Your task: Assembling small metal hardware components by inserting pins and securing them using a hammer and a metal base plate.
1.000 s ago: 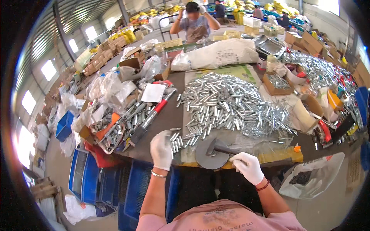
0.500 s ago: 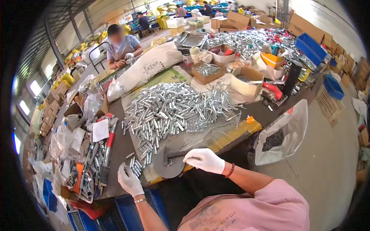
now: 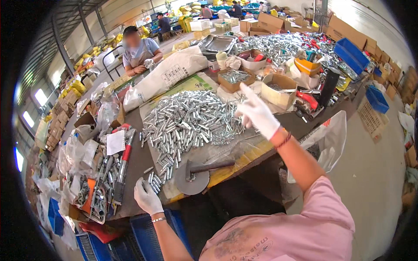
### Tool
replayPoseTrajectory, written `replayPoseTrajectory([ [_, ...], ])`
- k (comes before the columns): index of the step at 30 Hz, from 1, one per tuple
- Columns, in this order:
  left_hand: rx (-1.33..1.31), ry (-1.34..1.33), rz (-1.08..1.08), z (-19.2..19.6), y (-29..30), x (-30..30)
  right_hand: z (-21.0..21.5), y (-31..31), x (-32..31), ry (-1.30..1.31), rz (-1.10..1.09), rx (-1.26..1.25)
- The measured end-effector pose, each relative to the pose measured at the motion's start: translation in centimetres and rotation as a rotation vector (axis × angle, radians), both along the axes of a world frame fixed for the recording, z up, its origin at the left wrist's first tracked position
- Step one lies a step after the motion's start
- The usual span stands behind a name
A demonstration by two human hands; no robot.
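- A heap of short metal pins (image 3: pixel 183 119) covers the middle of the tabletop (image 3: pixel 136 167), and a small cluster of loose pins (image 3: pixel 155 182) lies nearer the front edge.
- The left hand (image 3: pixel 148 199), in a white glove, is at the front edge just beside that cluster, fingers bent; I cannot tell whether they grip a pin.
- The right hand (image 3: pixel 257 112), also gloved, is held out past the heap's right end, fingers spread and seemingly free, the forefinger pointing to a cardboard box (image 3: pixel 236 81) of small parts.
- By the front edge, right of the cluster, a hammer (image 3: pixel 213 165) rests with its head on a round grey disc (image 3: pixel 191 184); both lie between the left hand and the surface's right side.
- Tools and plastic bags crowd the left edge, a long red-and-black tool (image 3: pixel 123 167) among them.
- A stuffed white sack (image 3: pixel 167 78) lies across the far side.
- Off the front edge, the right forearm partly covers an open white bag (image 3: pixel 333 145).
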State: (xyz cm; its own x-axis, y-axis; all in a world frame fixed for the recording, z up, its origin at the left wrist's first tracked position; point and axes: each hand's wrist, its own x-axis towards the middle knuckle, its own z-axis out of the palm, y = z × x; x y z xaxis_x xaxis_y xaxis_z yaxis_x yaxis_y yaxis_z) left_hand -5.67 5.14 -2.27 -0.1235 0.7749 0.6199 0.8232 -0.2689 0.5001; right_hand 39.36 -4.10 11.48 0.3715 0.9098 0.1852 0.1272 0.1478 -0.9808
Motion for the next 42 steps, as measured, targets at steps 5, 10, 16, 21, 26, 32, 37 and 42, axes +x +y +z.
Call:
replayPoseTrajectory([
  [5,0.027,-0.007,-0.042,-0.8,0.6,0.1,1.7,2.8,5.9,-0.077,-0.058,0.002],
  [10,-0.013,-0.005,-0.044,-0.3,0.9,0.0,-2.8,0.9,8.5,-0.575,-0.080,-0.196],
  [16,-0.042,-0.001,0.003,-0.1,0.9,0.5,-8.9,-1.9,5.9,-1.071,-0.318,-0.322],
  [21,-0.052,-0.031,0.000,-0.3,1.1,0.4,-11.4,0.3,5.9,-1.147,-0.408,-0.358],
  [26,0.085,-0.213,-0.031,-0.5,1.1,-0.3,-11.4,1.5,5.4,-1.310,-0.461,-0.318],
  [32,-0.146,-0.816,-0.770,1.5,-2.8,1.5,-9.0,-0.2,-0.6,-0.914,-0.210,-0.002],
  [37,-0.180,0.111,-0.733,5.0,-6.5,7.2,-7.3,-2.4,-9.2,-0.869,0.177,0.062],
  [42,-0.187,0.108,-0.692,4.7,-6.7,7.9,-8.0,-2.9,-12.8,-0.922,0.326,0.010],
])
